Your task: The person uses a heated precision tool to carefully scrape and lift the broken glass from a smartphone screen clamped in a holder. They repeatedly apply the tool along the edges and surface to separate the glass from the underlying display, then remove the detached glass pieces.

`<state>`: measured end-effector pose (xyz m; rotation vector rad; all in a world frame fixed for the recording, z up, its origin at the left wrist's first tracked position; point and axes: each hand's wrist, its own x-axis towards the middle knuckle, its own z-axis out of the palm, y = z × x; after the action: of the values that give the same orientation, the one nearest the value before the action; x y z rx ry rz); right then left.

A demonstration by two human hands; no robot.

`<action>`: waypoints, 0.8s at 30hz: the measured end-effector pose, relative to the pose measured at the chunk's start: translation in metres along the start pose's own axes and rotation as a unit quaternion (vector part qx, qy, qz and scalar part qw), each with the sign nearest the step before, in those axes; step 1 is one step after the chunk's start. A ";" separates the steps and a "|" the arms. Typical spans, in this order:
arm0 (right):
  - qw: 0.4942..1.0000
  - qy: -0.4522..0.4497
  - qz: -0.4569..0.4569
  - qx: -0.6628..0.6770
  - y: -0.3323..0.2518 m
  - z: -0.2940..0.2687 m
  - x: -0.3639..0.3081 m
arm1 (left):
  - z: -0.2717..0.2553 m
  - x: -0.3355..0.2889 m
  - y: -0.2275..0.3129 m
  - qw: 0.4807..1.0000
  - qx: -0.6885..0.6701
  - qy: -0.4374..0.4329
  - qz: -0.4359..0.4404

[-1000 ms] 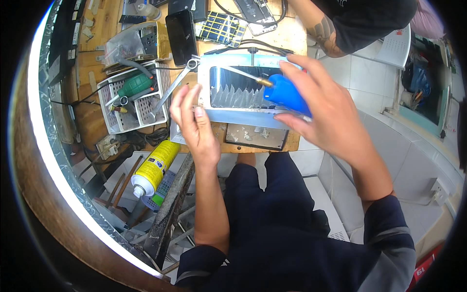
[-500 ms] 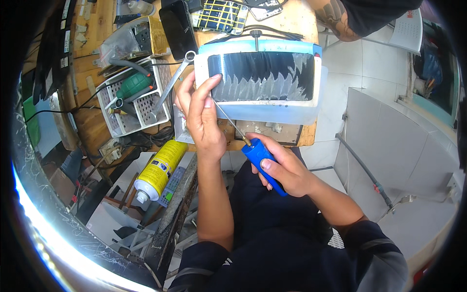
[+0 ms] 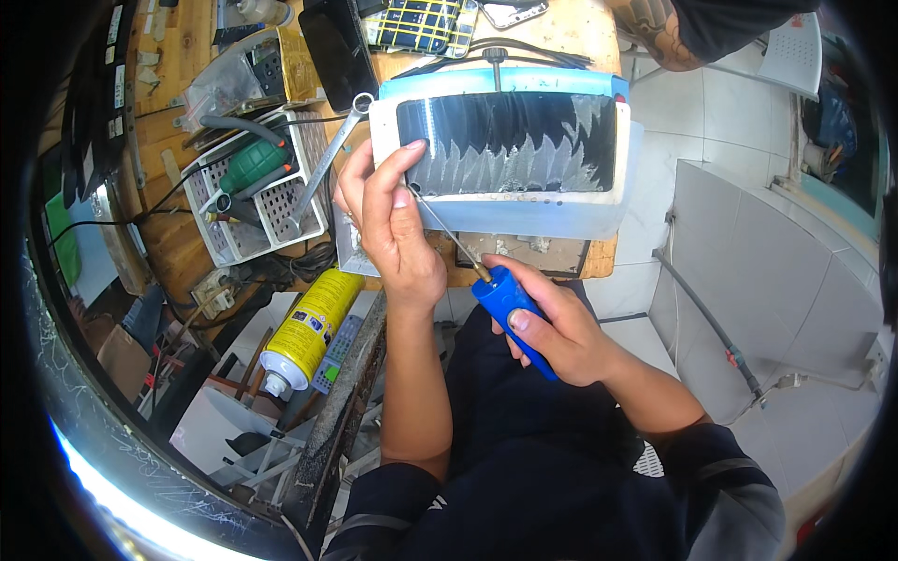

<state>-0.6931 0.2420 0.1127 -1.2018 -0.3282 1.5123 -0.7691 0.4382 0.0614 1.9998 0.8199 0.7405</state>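
Observation:
A dark phone-screen-like glass panel [image 3: 524,131] lies on a white-edged block with a pale blue cover [image 3: 393,89], and ragged grey residue spreads over its lower half. My left hand [image 3: 404,252] is at the panel's left end. Its index fingertip rests on the glass, and the thumb points up by the lower left corner. My right hand [image 3: 566,332] is closed round a blue-handled tool [image 3: 510,304] with a brass collar. The tool's thin metal rod slants up to the panel's lower left corner, where its tip meets my left thumb and is partly hidden.
Left of the block, a wrench [image 3: 335,154] leans on a white basket [image 3: 220,248] holding a green-bodied tool [image 3: 253,166]. A yellow spray can [image 3: 313,327] lies below it beside a remote control [image 3: 339,353]. Another person's tattooed arm [image 3: 655,33] reaches in at the top right.
The whole view has shifted slightly. My right hand and the blue tool sit a little lower and further right in the picture; my left hand stays at the panel's corner.

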 end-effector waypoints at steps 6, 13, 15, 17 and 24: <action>1.000 0.013 -0.012 -0.008 0.004 0.003 -0.001 | -0.006 0.000 -0.004 0.999 -0.036 -0.024 -0.013; 1.000 0.001 -0.003 -0.010 0.007 0.004 -0.004 | -0.005 -0.001 -0.003 0.998 -0.063 -0.018 -0.025; 1.000 -0.004 0.005 0.002 0.008 0.004 -0.005 | -0.003 0.001 -0.003 0.997 -0.075 0.004 -0.022; 1.000 0.001 0.004 0.009 0.007 0.003 -0.007 | -0.004 0.002 -0.002 0.997 -0.069 0.006 -0.026; 1.000 0.004 0.011 0.025 0.006 0.003 -0.005 | -0.003 0.004 0.003 1.000 0.000 0.017 -0.011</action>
<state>-0.6999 0.2368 0.1128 -1.1748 -0.2720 1.5254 -0.7676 0.4416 0.0665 1.9810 0.8603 0.7644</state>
